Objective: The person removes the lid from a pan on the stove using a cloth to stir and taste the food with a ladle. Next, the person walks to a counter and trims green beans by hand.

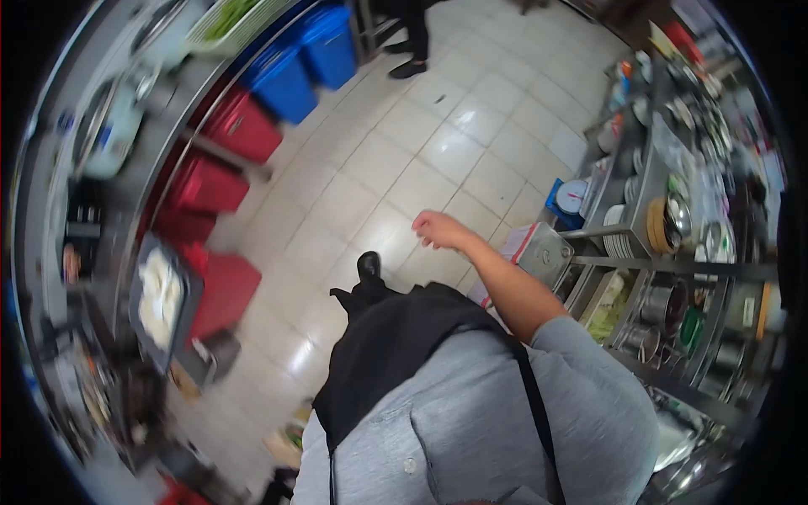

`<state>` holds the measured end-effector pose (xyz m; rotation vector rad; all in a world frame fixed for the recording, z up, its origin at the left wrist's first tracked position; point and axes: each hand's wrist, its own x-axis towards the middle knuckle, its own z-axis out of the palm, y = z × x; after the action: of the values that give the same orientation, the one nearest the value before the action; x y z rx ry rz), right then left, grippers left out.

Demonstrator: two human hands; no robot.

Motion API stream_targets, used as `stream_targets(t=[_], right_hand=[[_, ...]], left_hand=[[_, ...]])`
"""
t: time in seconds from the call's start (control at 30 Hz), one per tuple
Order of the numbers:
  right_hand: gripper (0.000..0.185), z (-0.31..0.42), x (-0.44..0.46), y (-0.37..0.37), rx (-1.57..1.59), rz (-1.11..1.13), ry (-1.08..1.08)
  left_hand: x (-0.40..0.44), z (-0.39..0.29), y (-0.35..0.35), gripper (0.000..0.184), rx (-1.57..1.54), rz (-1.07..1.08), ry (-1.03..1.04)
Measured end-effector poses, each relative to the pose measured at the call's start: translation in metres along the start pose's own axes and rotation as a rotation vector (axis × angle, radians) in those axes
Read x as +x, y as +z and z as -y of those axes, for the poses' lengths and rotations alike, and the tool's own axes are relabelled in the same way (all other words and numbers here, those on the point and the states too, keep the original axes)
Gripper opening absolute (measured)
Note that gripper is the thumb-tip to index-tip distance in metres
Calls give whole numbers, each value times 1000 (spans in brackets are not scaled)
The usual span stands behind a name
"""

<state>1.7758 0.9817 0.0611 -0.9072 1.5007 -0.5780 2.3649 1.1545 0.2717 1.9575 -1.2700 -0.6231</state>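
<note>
My right hand [438, 230] hangs in front of me above the tiled floor [362, 185], its fingers loosely curled and slightly apart. Nothing shows in it, and it touches nothing. Behind the bare forearm stands a metal container with a lid [543, 255], beside the shelving on the right. A black apron [396, 345] covers the front of my grey shirt, and one black shoe [369, 265] shows below. My left hand is out of the picture.
Red bins [240, 126] and blue bins [328, 46] stand under the left counter. A dark tub of white contents [158, 295] sits at its near end. On the right, a blue scale [568, 200] adjoins shelves with stacked plates [617, 231] and pots. Another person's legs [412, 38] appear ahead.
</note>
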Motion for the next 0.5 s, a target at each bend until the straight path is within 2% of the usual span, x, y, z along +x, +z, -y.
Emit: stream_targets(t=[0.07,0.13,0.2,0.27,0.33,0.4,0.47,0.5], right_hand=[[20,-9,7,-17,28,-49,2],[11,-39,13,-41,115,-179,121],[14,-117,24,-73,-130,-186,340],[17,-210,14,-72,-519,-497,505],[30,-216,-45,-85,-184,-607,736],[27,-220,-82,-92,-176,-664,748],[28,-194,-119,-96,554,-845,867],[25,-211,-124,-92,494,-779,849]], left_hand=[[68,-10,45,27,71,96,58],[133,-32,99,27,120,202,136],[208,-62,167,27,170,351,240],[279,-102,251,26,201,504,374],[333,-149,331,26,228,608,500],[379,-198,407,26,240,687,620],[419,-247,481,26,234,757,751],[441,-271,520,26,224,798,832]])
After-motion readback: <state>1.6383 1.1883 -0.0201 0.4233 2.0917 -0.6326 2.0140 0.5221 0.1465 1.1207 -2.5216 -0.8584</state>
